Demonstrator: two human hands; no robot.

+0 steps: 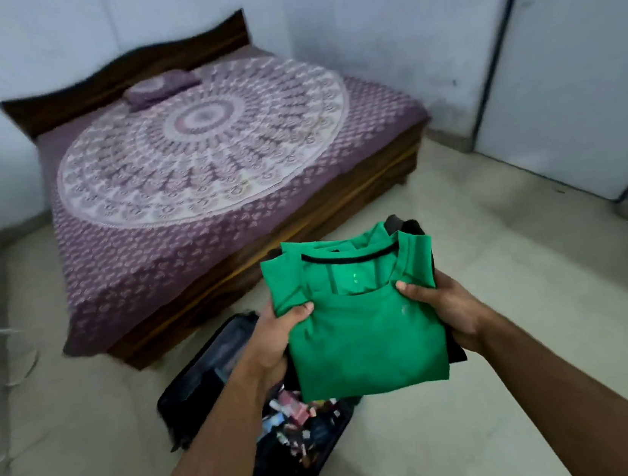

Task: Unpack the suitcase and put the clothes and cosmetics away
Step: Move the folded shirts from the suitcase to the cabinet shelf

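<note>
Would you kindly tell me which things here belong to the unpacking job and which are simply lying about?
Part of the job:
- folded green clothes, held by left hand and right hand
- open suitcase
- cosmetics inside it

Just there:
- bed
- pillow
- white door

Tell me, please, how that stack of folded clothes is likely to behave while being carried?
Probably floppy: the stack of folded clothes needs the left hand and right hand at both sides. Darker layers beneath the green top might slide.
</note>
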